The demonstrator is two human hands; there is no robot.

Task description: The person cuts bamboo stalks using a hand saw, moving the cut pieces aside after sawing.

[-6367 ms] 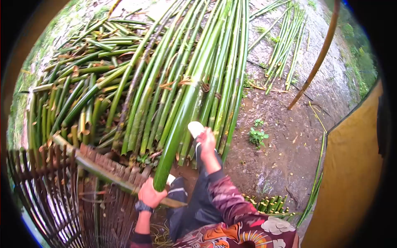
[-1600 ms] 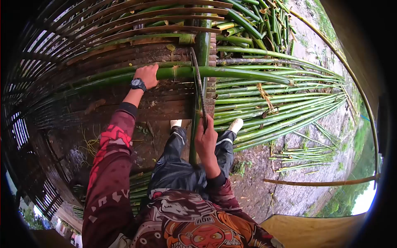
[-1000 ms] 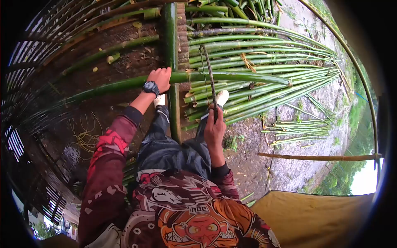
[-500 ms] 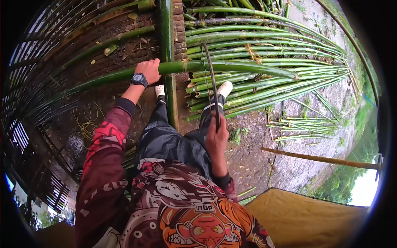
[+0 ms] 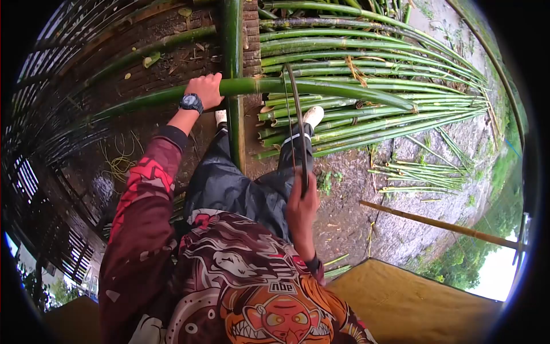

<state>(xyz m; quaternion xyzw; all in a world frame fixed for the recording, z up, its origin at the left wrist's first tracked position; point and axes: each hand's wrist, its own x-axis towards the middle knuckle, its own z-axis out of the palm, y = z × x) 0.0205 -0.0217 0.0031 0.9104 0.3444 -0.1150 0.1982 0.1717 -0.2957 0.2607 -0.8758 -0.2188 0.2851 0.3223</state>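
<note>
My left hand (image 5: pixel 204 92), with a watch on its wrist, is wrapped over a thick green bamboo pole (image 5: pixel 246 86). This pole lies across another green bamboo pole (image 5: pixel 234 51), which serves as a rest under it. Its cut end (image 5: pixel 413 108) reaches out to the right. In my right hand (image 5: pixel 302 206) is the handle end of a bow saw (image 5: pixel 298 109), its frame dark and curved. The thin blade crosses the bamboo pole just right of the rest. How deep the blade sits in the bamboo I cannot tell.
Several cut bamboo poles (image 5: pixel 366 49) lie in a pile on the right, close to my foot (image 5: pixel 313 116). Thinner bamboo pieces (image 5: pixel 421 178) lie on the muddy ground. A brown tarp (image 5: pixel 412 298) hangs at lower right. Yellow cord (image 5: pixel 119 163) lies at left.
My right hand has drawn the bow saw a short way back toward my body. My left hand keeps its place on the bamboo pole. The view has shifted slightly.
</note>
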